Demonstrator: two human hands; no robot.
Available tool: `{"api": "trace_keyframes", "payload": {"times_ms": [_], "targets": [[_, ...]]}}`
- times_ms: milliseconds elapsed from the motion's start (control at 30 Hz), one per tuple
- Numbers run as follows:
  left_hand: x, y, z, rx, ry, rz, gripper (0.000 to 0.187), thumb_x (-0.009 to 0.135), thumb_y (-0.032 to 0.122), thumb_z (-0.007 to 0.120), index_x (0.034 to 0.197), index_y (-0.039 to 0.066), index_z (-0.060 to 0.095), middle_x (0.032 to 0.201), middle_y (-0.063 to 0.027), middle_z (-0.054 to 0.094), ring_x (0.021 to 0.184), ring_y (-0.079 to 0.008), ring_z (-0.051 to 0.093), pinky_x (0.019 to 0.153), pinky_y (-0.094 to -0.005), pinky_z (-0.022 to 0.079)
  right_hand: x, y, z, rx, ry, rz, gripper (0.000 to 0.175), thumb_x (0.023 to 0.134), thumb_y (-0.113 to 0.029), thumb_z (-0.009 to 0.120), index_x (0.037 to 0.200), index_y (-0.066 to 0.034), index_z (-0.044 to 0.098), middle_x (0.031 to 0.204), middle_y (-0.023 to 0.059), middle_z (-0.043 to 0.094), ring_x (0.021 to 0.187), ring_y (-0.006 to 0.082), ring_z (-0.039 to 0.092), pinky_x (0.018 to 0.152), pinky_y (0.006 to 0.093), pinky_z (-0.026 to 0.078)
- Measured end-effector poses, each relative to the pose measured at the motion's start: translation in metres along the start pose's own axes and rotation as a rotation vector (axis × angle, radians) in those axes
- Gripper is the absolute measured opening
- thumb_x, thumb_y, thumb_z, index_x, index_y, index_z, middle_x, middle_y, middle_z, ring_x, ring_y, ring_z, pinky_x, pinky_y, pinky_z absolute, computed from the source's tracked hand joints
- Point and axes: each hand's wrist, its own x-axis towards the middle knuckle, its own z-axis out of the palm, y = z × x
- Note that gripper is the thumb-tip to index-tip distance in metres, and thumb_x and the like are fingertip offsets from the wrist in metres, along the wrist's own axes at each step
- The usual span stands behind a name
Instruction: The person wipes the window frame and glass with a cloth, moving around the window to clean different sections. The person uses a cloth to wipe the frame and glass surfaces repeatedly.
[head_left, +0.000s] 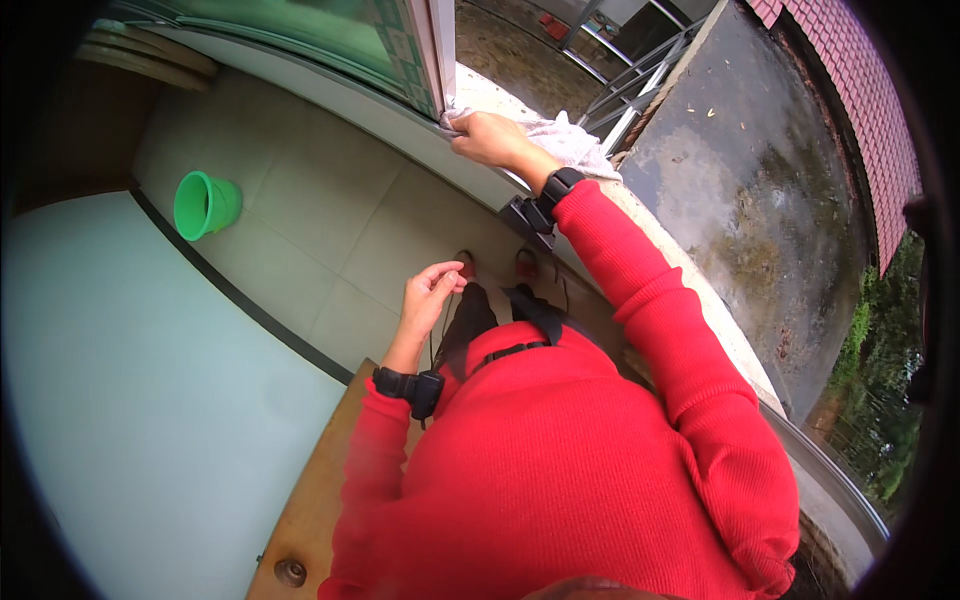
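Observation:
My right hand (487, 139) grips a pale, damp-looking cloth (574, 142) at the lower corner of the window sash frame (437, 67). One end of the cloth is bunched under my fingers against the frame. The rest trails over the outer sill (637, 206), past my wrist. In front of my body, my left hand (433, 292) hovers above the tiled floor with loosely bent fingers and nothing visible in it. Both wrists wear black straps with small devices.
A green plastic bucket (208, 205) stands on the floor tiles (315, 195) at the left. Nearby are a pale panel (150, 360) and a wooden door (315, 510) with a round knob (290, 572). Outside lie a wet concrete surface (750, 187), metal railings (637, 90) and a red-tiled roof (855, 90).

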Motion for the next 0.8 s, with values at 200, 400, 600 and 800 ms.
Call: {"api": "trace_keyframes", "payload": {"times_ms": [200,400,600,800], "targets": [[0.014,0.007,0.0,0.027,-0.076,-0.037,0.032,0.094,0.021,0.059,0.114,-0.004,0.062,0.091,-0.0098,0.068,0.082,-0.0143,0.063,0.081,-0.0281,0.052,-0.025,-0.001,-0.006,-0.15,-0.058,0.15,0.031,0.08,-0.024,0.053,0.101,-0.008,0.069,0.096,0.0201,0.068,0.096,0.0335,0.065,0.084,0.0458,0.049],[0.013,0.011,-0.021,0.0,-0.013,0.023,0.031,0.094,0.02,0.059,0.114,-0.003,0.063,0.091,-0.0097,0.068,0.082,-0.0147,0.064,0.08,-0.0287,0.052,-0.13,0.055,-0.017,-0.151,-0.041,0.096,0.032,0.079,-0.021,0.054,0.104,-0.0067,0.067,0.089,0.0226,0.067,0.085,0.0362,0.066,0.08,0.0463,0.049],[0.014,0.009,-0.019,0.032,-0.105,-0.037,0.03,0.094,0.019,0.059,0.114,-0.003,0.063,0.091,-0.0101,0.068,0.083,-0.0151,0.064,0.08,-0.0286,0.052,-0.069,0.034,0.006,-0.097,0.087,-0.112,0.023,0.075,-0.014,0.055,0.09,-0.001,0.066,0.078,0.0235,0.065,0.072,0.0372,0.066,0.068,0.046,0.051],[0.027,0.012,-0.002,0.119,-0.192,-0.101,0.026,0.094,0.012,0.058,0.114,-0.004,0.063,0.091,-0.0088,0.068,0.083,-0.0133,0.063,0.079,-0.0265,0.052,-0.083,0.027,0.031,-0.139,0.299,0.042,0.037,0.074,-0.016,0.06,0.11,-0.0134,0.066,0.095,0.0166,0.062,0.083,0.0344,0.065,0.07,0.0483,0.049]]}}
